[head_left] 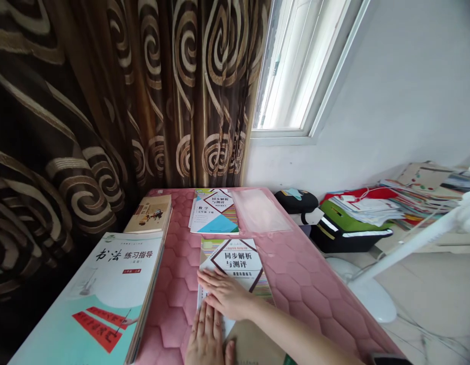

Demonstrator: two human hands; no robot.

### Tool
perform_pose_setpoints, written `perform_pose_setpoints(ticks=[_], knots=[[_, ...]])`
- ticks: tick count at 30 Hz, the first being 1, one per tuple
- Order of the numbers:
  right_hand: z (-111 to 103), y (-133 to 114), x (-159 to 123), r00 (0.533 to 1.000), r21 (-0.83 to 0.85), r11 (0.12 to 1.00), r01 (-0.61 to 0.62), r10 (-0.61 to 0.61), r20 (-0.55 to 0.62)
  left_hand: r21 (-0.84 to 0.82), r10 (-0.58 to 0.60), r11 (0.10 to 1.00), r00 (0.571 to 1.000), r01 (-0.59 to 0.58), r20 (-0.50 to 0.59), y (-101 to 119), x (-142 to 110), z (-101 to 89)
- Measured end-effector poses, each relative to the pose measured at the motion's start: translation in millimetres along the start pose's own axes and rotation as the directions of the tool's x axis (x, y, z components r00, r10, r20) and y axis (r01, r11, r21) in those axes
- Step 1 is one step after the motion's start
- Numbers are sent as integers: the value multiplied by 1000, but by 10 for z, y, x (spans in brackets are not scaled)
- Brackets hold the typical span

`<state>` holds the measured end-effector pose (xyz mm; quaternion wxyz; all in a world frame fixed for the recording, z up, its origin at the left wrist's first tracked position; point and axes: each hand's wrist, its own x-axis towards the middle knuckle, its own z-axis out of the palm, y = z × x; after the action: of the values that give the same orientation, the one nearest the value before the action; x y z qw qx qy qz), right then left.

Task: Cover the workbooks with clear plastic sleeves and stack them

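Paper-covered workbook (240, 266) — lying near the middle of the pink quilted worktop (303, 274), under both hands. Right hand (225, 294) flat on its cover, fingers extended, grasping nothing; left hand (207, 334) just below, also open, palm down. Beyond: math workbooks (215, 215), with a clear plastic sheet (261, 210) beside them. Left side — a stack of books, calligraphy practice book (116, 274) uppermost in front, tan book (149, 214) behind. Patterned curtain (189, 91) past the far edge.
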<state>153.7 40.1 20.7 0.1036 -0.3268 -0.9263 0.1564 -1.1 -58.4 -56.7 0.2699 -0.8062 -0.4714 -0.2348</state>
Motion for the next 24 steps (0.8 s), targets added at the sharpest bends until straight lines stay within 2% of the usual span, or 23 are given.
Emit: perform_pose_setpoints(ticks=[2, 7, 9, 11, 14, 17, 18, 21, 24], knots=[[7, 51, 135, 1000, -17, 1000, 5, -5, 0, -17, -24, 1000, 1000, 24, 19, 15, -8, 16], [-144, 414, 678, 976, -98, 971, -217, 217, -16, -38, -82, 996, 994, 85, 66, 54, 43, -92], [-159, 419, 829, 953, -114, 947, -302, 300, -35, -28, -76, 997, 995, 78, 72, 59, 71, -149], [-119, 336, 857, 932, -121, 924, -363, 358, -64, -28, -82, 996, 994, 84, 76, 60, 97, -196], [-28, 216, 641, 939, -130, 931, -340, 328, -106, -47, -105, 993, 992, 108, 67, 57, 122, -237], [-36, 279, 196, 947, -152, 936, -317, 302, -110, -89, -86, 992, 993, 94, 83, 44, 107, -249], [-71, 341, 27, 927, -164, 913, -373, 356, -120, -108, -82, 990, 992, 93, 100, 39, 95, -252], [-215, 538, -430, 826, -182, 806, -563, 545, -143, -179, -85, 977, 977, 120, 193, 13, 81, -284], [-276, 571, -712, 764, -183, 741, -646, 624, -165, -229, -123, 949, 921, 218, 370, -60, 213, -358]])
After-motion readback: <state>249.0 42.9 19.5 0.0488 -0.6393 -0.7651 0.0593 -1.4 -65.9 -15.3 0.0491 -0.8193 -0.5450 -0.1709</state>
